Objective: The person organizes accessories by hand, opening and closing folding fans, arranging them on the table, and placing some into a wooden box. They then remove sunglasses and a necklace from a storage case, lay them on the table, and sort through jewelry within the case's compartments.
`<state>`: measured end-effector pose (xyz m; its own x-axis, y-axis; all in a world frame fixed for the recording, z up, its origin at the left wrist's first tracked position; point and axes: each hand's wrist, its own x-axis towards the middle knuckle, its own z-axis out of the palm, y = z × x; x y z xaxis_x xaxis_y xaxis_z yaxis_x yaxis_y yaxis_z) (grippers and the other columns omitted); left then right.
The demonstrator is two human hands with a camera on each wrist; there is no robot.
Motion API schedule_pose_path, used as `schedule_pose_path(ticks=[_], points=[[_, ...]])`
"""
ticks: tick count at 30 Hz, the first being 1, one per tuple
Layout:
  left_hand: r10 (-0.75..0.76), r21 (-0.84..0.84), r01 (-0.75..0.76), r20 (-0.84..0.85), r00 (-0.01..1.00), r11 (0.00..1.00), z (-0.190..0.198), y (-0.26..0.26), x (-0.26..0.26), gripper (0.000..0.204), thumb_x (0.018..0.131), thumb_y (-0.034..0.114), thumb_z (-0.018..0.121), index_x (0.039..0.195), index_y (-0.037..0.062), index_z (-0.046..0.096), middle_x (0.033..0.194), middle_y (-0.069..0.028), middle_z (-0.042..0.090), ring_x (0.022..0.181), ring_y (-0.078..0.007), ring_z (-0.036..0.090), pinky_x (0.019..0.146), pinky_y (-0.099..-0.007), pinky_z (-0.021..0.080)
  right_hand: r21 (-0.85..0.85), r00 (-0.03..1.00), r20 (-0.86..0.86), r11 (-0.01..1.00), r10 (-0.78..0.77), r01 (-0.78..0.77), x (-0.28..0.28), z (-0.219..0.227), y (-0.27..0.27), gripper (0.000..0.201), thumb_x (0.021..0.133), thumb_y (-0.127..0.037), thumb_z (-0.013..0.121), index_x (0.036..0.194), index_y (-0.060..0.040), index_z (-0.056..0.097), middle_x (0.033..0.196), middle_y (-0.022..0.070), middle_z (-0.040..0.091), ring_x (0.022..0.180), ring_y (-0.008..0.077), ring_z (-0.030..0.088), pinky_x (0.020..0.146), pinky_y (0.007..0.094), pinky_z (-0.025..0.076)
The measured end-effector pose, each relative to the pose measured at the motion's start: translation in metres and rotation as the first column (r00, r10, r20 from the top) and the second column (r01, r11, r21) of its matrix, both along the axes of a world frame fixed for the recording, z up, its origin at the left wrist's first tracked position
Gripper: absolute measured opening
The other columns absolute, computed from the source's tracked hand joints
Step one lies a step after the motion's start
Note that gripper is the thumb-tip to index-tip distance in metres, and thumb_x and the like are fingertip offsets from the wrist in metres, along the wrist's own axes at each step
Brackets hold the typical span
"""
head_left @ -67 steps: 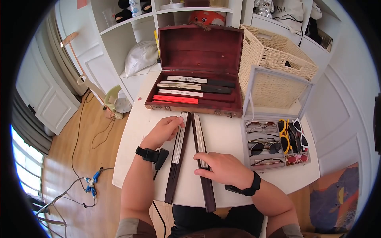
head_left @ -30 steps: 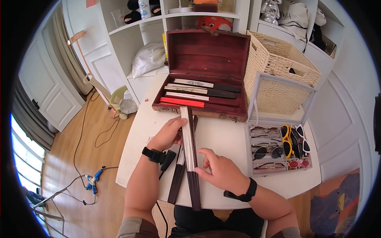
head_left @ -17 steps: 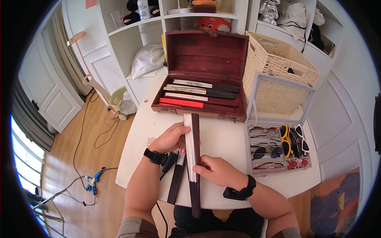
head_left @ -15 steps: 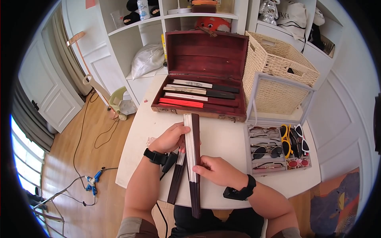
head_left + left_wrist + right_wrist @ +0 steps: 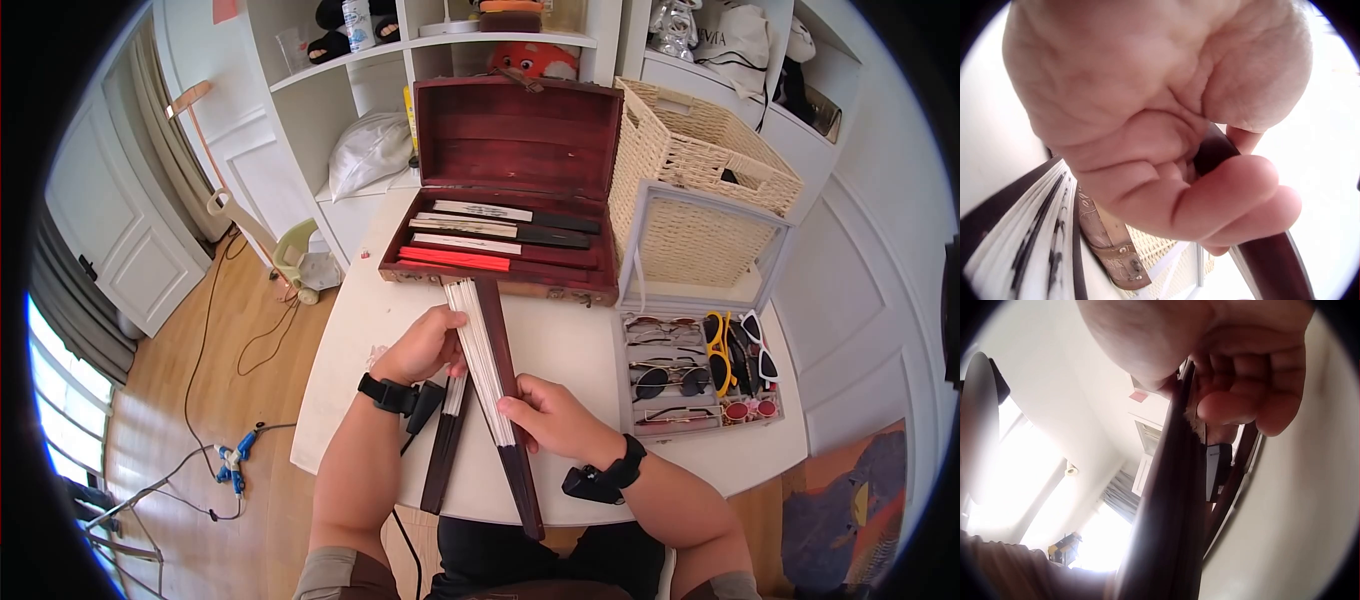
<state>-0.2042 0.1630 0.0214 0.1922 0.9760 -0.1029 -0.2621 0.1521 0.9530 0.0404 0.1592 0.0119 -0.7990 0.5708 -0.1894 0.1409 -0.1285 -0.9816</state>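
A folding fan (image 5: pixel 482 345) with dark guard sticks and white pleats slants between my two hands over the table's near half. At its upper part my left hand (image 5: pixel 424 345) grips it, thumb on the pleats. My right hand (image 5: pixel 560 418) pinches the same fan lower down, near where the pleats meet the dark sticks. The pleats are slightly spread at the upper end. A second closed fan (image 5: pixel 440 460) lies on the table to the left, partly hidden by the left hand and the held fan. In the right wrist view the held fan's dark sticks (image 5: pixel 1169 519) run downward.
Behind the hands stands an open dark red case (image 5: pixel 515 140) with several folded fans inside, one bright red (image 5: pixel 455 259). On the right, a compartment box (image 5: pixel 680 425) holds several sunglasses, its clear lid raised against a woven basket (image 5: pixel 720 150). The white table (image 5: pixel 345 400) has a curved edge.
Two fans lay on the table at first; the right one was lifted and is held in both hands. Since half a second ago its top has swung left and its lower end right.
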Motion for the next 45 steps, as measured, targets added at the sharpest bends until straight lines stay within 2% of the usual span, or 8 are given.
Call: schedule_pose_path(ticks=[6,9,12,14,24,28,36,45], points=[[0.045,-0.048,-0.041,0.084,0.995,0.998,-0.005,0.001,-0.001,0.037,0.098,0.023,0.036,0.111,-0.0014,0.059,0.085,-0.0131,0.069,0.054,-0.017,0.056,0.048,-0.0265,0.044,0.098,0.987,-0.093,0.985,-0.134,0.143,-0.001,-0.008,0.004,0.029,0.102,-0.029,0.062,0.096,-0.0014,0.054,0.075,0.0048,0.063,0.056,0.0076,0.055,0.05,0.0247,0.044],[0.023,-0.063,-0.017,0.095,0.995,0.998,-0.008,0.0,-0.002,0.036,0.101,0.03,0.041,0.112,0.0012,0.059,0.084,-0.0089,0.067,0.057,-0.0128,0.054,0.05,-0.0236,0.043,0.121,0.995,-0.004,0.987,-0.104,0.104,0.001,-0.002,0.005,0.03,0.101,-0.029,0.063,0.094,-0.0004,0.056,0.074,0.0054,0.063,0.058,0.0085,0.055,0.053,0.0264,0.046],[-0.001,0.116,0.014,-0.106,0.994,0.993,-0.006,-0.003,0.003,0.043,0.1,0.041,0.053,0.122,0.0034,0.055,0.09,-0.0043,0.068,0.06,-0.0077,0.057,0.048,-0.0207,0.042,0.355,0.998,-0.043,0.933,-0.052,0.064,0.001,-0.011,0.003,0.026,0.104,-0.027,0.06,0.095,-0.0037,0.055,0.078,0.0011,0.062,0.062,0.0053,0.054,0.051,0.0234,0.043],[0.001,0.058,0.013,-0.241,0.97,0.998,0.001,-0.004,0.006,0.043,0.097,0.04,0.064,0.121,0.0045,0.056,0.088,-0.0013,0.067,0.062,-0.0048,0.058,0.049,-0.0196,0.042,0.348,0.997,-0.068,0.935,-0.043,0.064,-0.001,-0.018,0.002,0.026,0.104,-0.027,0.06,0.094,-0.0034,0.055,0.077,0.001,0.062,0.06,0.0055,0.054,0.05,0.0237,0.042],[0.018,0.033,-0.013,-0.173,0.985,0.999,-0.002,-0.002,0.001,0.033,0.097,0.029,0.062,0.119,0.005,0.057,0.088,-0.0018,0.067,0.063,-0.0054,0.06,0.049,-0.0198,0.043,0.094,0.991,0.066,0.989,-0.118,0.111,0.0,0.005,0.001,0.033,0.101,-0.029,0.061,0.089,0.0013,0.058,0.069,0.0024,0.06,0.062,0.0082,0.055,0.055,0.028,0.045],[0.097,0.018,-0.096,-0.124,0.988,0.995,0.002,-0.003,0.003,0.026,0.097,0.023,0.059,0.115,0.0031,0.058,0.085,-0.0043,0.066,0.058,-0.0077,0.055,0.049,-0.0218,0.043,0.195,0.982,-0.068,0.964,-0.173,0.184,-0.001,-0.011,0.006,0.032,0.101,-0.028,0.061,0.089,0.001,0.058,0.071,0.0026,0.06,0.064,0.0077,0.055,0.057,0.0276,0.046],[0.138,0.035,-0.138,0.001,0.99,0.99,0.001,-0.001,0.001,0.027,0.096,0.016,0.054,0.118,-0.0003,0.056,0.087,-0.0081,0.066,0.055,-0.0095,0.054,0.046,-0.0232,0.043,0.163,0.965,-0.147,0.957,-0.218,0.241,0.0,-0.01,0.01,0.015,0.103,-0.013,0.058,0.11,-0.0012,0.054,0.093,0.0028,0.064,0.079,0.0061,0.061,0.068,0.0232,0.049],[0.153,0.035,-0.152,-0.025,0.988,0.988,0.004,-0.002,0.001,0.03,0.095,0.017,0.052,0.119,-0.0011,0.056,0.086,-0.0074,0.067,0.054,-0.0095,0.055,0.045,-0.0229,0.042,0.153,0.973,-0.187,0.975,-0.133,0.163,0.001,-0.007,0.008,0.025,0.104,-0.02,0.059,0.118,0.0003,0.054,0.102,0.0036,0.063,0.084,0.0079,0.062,0.07,0.0249,0.052]])
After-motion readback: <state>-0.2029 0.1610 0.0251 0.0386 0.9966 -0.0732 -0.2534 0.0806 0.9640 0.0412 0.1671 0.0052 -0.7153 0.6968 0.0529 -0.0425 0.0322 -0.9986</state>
